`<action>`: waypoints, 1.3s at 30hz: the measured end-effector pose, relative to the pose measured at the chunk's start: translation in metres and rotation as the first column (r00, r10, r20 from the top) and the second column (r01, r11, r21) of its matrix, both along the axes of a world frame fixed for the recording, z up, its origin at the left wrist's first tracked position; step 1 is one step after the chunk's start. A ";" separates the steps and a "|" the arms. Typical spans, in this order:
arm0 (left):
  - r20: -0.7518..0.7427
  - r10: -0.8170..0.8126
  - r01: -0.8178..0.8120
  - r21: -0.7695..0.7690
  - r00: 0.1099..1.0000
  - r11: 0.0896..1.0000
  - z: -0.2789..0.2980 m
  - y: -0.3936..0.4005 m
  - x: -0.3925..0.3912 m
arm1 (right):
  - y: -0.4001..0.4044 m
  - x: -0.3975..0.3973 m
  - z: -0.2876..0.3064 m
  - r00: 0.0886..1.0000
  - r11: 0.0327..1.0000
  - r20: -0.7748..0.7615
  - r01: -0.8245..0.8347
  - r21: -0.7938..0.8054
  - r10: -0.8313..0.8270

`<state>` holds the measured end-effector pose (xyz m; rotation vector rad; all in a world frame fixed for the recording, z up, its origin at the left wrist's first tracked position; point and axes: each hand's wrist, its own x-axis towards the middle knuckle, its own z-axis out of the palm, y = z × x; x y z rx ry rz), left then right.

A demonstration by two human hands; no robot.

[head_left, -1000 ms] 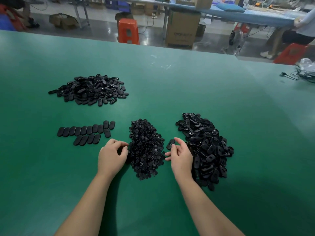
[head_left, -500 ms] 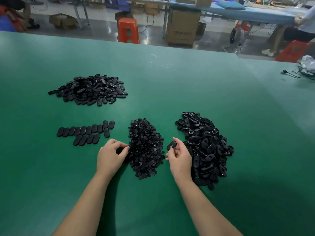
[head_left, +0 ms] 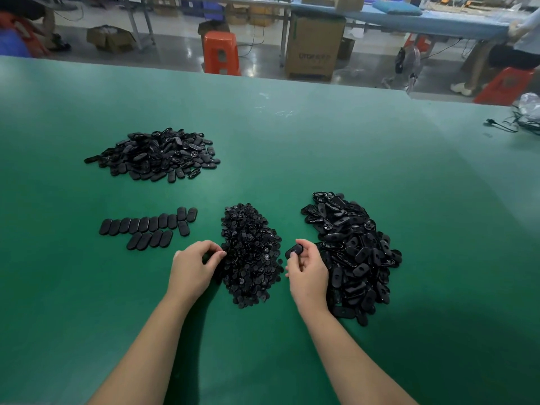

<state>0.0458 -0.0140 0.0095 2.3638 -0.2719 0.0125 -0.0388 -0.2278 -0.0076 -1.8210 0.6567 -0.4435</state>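
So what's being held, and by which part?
The right hand pinches a black oval piece by one end; whether the left hand holds anything cannot be told.

Green table (head_left: 321,153) fills most of the frame, far edge running across the top. Directly on it: far heap (head_left: 155,154) of blk oval shells in the upper left; below that, left of ctr, laid-out ovals (head_left: 149,225) side by side in two rows, longer row above, shorter one just under it; button heap (head_left: 249,255) of tiny round blk bits at ctr; shell heap (head_left: 353,252) of blk ovals just right of it, near but apart. At the right edge, upper part, a blk cable (head_left: 502,127) and a clear bag (head_left: 530,105) lie well apart from the heaps.
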 end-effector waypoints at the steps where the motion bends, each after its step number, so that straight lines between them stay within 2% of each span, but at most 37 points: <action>1: -0.003 -0.003 0.003 -0.003 1.000 1.000 0.000 -0.001 0.000 | 0.000 0.000 0.000 1.000 1.000 -0.001 0.001 -0.002 -0.001; 6: 0.013 0.006 -0.005 -0.060 1.000 0.998 0.004 -0.004 -0.002 | 0.000 -0.001 0.000 1.000 1.000 -0.002 -0.002 0.001 0.002; 13: -0.042 0.011 -0.017 -0.131 0.999 0.991 0.009 -0.012 -0.002 | 0.000 0.000 0.000 1.000 1.000 -0.004 -0.010 0.001 0.010; 19: -0.155 0.051 -0.084 -0.216 0.987 0.973 0.016 -0.013 0.002 | 0.000 0.000 0.001 1.000 1.000 -0.004 -0.014 -0.009 0.013; 21: -0.253 0.049 -0.144 -0.374 0.966 0.916 0.017 -0.013 0.004 | 0.000 -0.001 0.001 1.000 1.000 0.005 -0.009 -0.014 0.009; 24: -0.416 -0.096 -0.228 -0.662 0.904 0.714 0.023 -0.015 0.004 | 0.000 -0.001 0.001 1.000 1.000 0.016 -0.005 -0.024 0.006; 26: -0.451 -0.164 -0.271 -0.747 0.877 0.607 0.026 -0.020 0.003 | 0.000 -0.001 0.001 1.000 1.000 0.022 0.000 -0.024 0.001; 28: -0.455 -0.185 -0.284 -0.774 0.871 0.566 0.027 -0.027 0.002 | 0.000 -0.001 0.001 1.000 1.000 0.027 0.003 -0.023 -0.003; 30: -0.450 -0.177 -0.273 -0.762 0.875 0.588 0.026 -0.033 0.002 | 0.000 -0.001 0.001 0.999 1.000 0.033 0.006 -0.018 -0.006; 34: -0.418 -0.174 -0.194 -0.699 0.891 0.688 0.023 -0.046 -0.001 | 0.000 -0.002 0.003 0.999 1.000 0.052 0.007 0.011 -0.007; 39: -0.391 -0.165 -0.145 -0.649 0.905 0.747 0.026 -0.067 -0.008 | 0.002 -0.003 0.008 0.996 0.999 0.085 -0.002 0.047 -0.002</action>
